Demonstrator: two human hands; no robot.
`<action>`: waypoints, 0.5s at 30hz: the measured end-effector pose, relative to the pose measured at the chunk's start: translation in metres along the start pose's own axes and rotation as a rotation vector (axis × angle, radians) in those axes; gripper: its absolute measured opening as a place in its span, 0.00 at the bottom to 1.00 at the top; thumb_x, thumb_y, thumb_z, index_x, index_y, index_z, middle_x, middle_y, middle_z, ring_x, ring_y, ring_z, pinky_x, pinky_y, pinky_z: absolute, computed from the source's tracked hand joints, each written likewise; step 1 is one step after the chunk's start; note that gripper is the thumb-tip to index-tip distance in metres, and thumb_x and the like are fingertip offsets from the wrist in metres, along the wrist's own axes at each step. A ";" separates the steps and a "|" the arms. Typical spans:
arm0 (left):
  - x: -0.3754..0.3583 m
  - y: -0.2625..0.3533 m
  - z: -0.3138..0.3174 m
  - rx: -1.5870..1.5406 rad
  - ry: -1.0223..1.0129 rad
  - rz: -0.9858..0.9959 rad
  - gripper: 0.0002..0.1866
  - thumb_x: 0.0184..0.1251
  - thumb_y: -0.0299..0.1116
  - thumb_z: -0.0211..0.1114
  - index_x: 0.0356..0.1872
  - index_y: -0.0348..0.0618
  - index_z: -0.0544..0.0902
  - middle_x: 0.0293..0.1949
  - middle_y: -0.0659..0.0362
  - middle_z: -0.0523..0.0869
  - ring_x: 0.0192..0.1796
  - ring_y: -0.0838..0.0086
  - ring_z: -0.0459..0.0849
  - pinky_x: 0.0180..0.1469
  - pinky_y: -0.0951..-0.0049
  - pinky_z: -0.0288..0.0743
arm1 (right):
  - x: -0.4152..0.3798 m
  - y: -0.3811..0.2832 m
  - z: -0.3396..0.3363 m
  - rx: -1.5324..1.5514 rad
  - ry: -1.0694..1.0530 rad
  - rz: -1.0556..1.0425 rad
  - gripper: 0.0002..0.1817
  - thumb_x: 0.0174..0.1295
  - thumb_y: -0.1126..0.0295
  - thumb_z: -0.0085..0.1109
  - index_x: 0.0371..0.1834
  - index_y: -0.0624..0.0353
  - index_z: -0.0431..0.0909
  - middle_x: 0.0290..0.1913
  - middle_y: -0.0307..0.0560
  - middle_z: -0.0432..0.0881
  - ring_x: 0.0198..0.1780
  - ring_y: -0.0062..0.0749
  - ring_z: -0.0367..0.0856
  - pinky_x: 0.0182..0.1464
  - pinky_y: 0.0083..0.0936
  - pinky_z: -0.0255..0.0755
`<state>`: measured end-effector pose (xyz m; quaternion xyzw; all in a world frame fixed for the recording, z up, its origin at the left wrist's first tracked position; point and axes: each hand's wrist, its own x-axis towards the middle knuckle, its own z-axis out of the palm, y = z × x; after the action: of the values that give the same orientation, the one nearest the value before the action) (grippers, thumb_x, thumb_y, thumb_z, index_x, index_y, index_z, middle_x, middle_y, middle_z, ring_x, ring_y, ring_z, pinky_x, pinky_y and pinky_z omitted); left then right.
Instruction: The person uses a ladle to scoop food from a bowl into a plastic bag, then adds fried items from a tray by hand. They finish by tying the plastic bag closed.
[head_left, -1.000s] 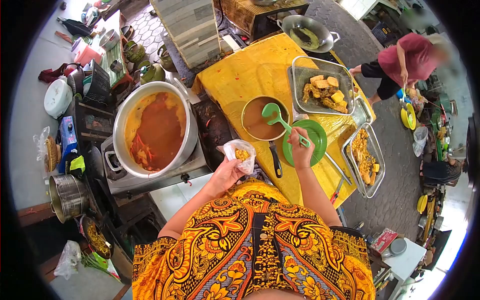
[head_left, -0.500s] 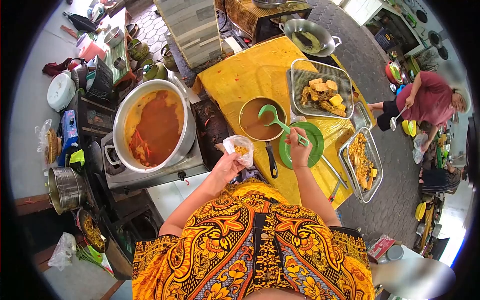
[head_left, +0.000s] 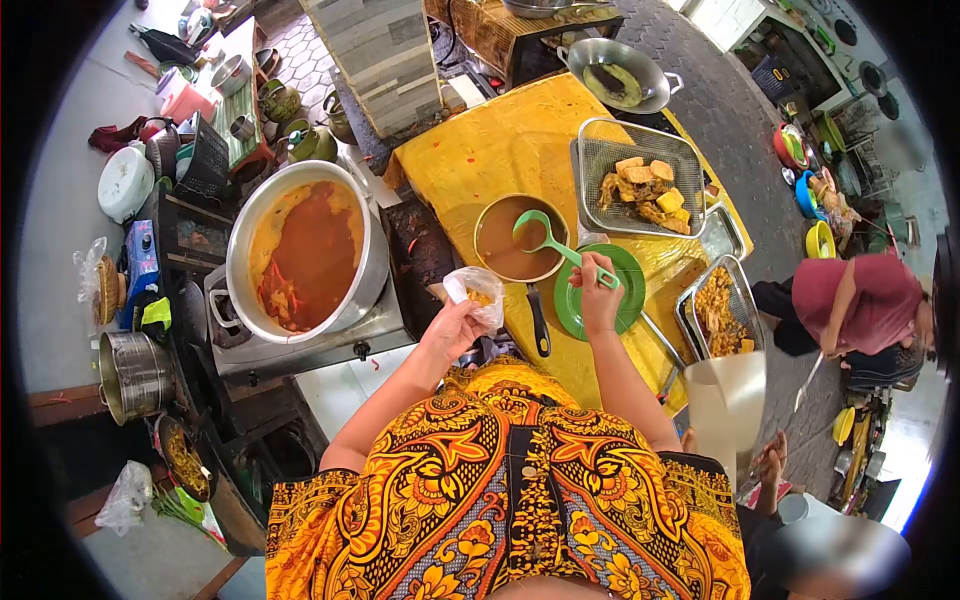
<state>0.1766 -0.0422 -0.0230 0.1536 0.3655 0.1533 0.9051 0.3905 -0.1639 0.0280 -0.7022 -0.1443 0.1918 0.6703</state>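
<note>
My left hand (head_left: 452,332) pinches a small clear plastic bag (head_left: 486,312) by its side; its mouth is open and yellowish food shows inside. In my right hand (head_left: 600,300) is the handle of a green ladle (head_left: 565,254). The ladle's bowl is tilted in the brown sauce of a saucepan (head_left: 539,320), whose black handle points towards me. Under my right hand lies a green plate (head_left: 632,285). The bag is just left of the saucepan handle, apart from the ladle.
Left, a large pot (head_left: 374,280) of reddish broth stands on a stove (head_left: 300,362). The yellow-covered table (head_left: 450,150) bears a wire basket (head_left: 692,165) of fried pieces and another basket (head_left: 742,280). A beige container (head_left: 725,400) and another person's hand (head_left: 770,460) are at right, near a co-worker (head_left: 850,300).
My hands have barely moved; the ladle stays in the sauce. The co-worker in red has moved lower in view, and a beige container and another person's hand have appeared at lower right.
</note>
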 end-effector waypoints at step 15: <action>-0.005 0.003 0.008 0.001 0.020 -0.008 0.29 0.65 0.22 0.54 0.64 0.58 0.58 0.54 0.57 0.76 0.50 0.63 0.82 0.50 0.60 0.81 | 0.002 0.001 0.001 0.007 0.022 0.046 0.14 0.65 0.64 0.55 0.43 0.66 0.78 0.27 0.46 0.81 0.24 0.23 0.79 0.28 0.19 0.73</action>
<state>0.1783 -0.0425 -0.0136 0.1508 0.3754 0.1510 0.9020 0.3920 -0.1618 0.0270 -0.7049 -0.1202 0.2001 0.6698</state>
